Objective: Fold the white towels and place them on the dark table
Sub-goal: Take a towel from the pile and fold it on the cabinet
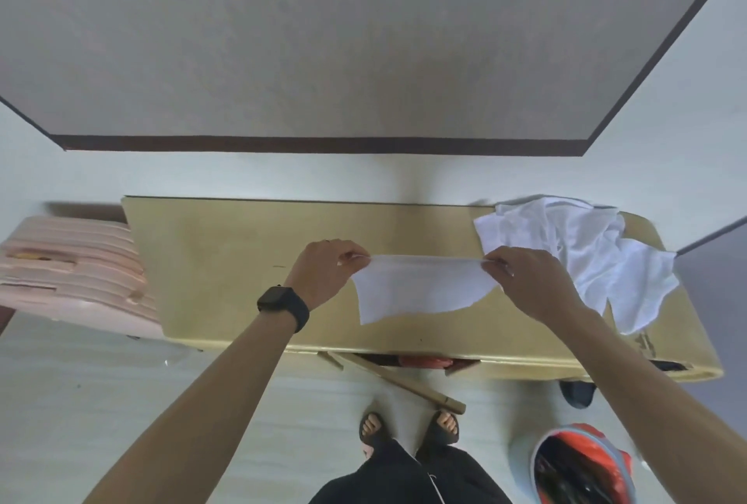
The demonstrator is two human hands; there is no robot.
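White towel (420, 289) is up between both hands, stretched taut along its top edge and hanging just over the yellow bench (226, 261). Left hand (323, 269) pinches the left corner, thumb and fingertips clamped on the cloth, the other fingers curled in behind. Right hand (525, 281) does the same at the right corner, fingers closed on the fabric. The towel's lower edge droops in a curve, longer on the left. Whether it touches the bench top, I can't tell from here.

Off to the right on the same bench sits a crumpled heap of towels (578, 244), all white, one flap spilling toward the front edge, just behind the right hand. Beyond the bench, across a strip of pale floor, is the dark table (364, 38), broad and brown-grey.

Black watch (283, 303) on the left wrist. A pink chair (72, 261) stands at the bench's left end. Down below are two feet in dark sandals (444, 428), a wooden stick (404, 382) poking out from under the bench, and an orange bag (582, 467) on the floor to the right.
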